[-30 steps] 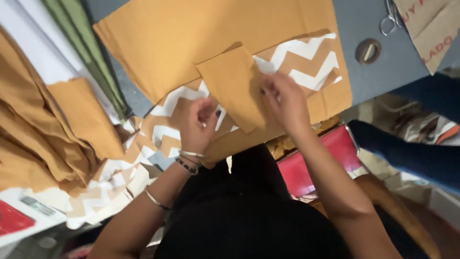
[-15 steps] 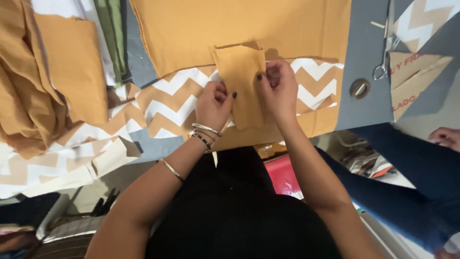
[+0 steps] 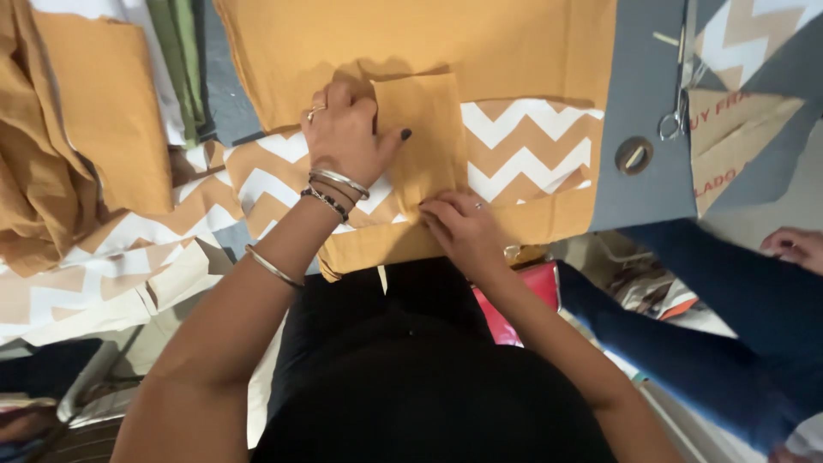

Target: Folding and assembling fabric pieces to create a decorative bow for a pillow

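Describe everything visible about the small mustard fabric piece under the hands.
The small mustard fabric piece is a plain, roughly rectangular patch of matte woven-looking cloth, standing lengthwise away from the person. It lies flat on the chevron-print fabric, its top edge overlapping the large mustard cloth and casting a slight shadow there. The left hand presses its left side, thumb laid across it; the right hand has its fingertips on the lower edge. No stitching or print shows on it.

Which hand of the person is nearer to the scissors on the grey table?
The right hand. It presses the lower edge of the small mustard fabric piece, left of and below the scissors. The left hand lies flat on that piece's left side, farther from them.
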